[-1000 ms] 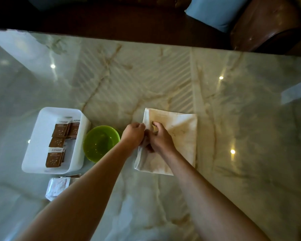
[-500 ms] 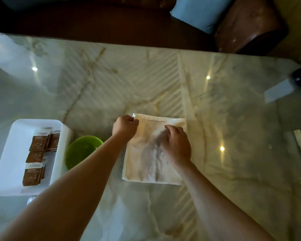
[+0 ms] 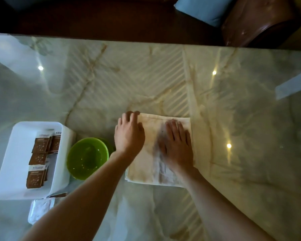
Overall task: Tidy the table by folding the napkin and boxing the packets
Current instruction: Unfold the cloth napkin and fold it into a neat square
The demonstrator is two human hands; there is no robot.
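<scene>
A cream cloth napkin, folded into a rectangle, lies flat on the marble table. My left hand rests palm down on its left edge, fingers spread toward the far corner. My right hand presses flat on the napkin's right half, slightly blurred. A white box at the left holds several brown packets. One brown packet pokes out just below the box, partly hidden by my left forearm.
A green bowl stands between the box and the napkin, close to my left forearm. A white wrapper lies below the box. The table's far edge borders a brown chair with a blue cushion.
Both hands went from pinching the napkin's upper left corner to lying flat on it. My right hand slid right across the cloth, which now lies smoother.
</scene>
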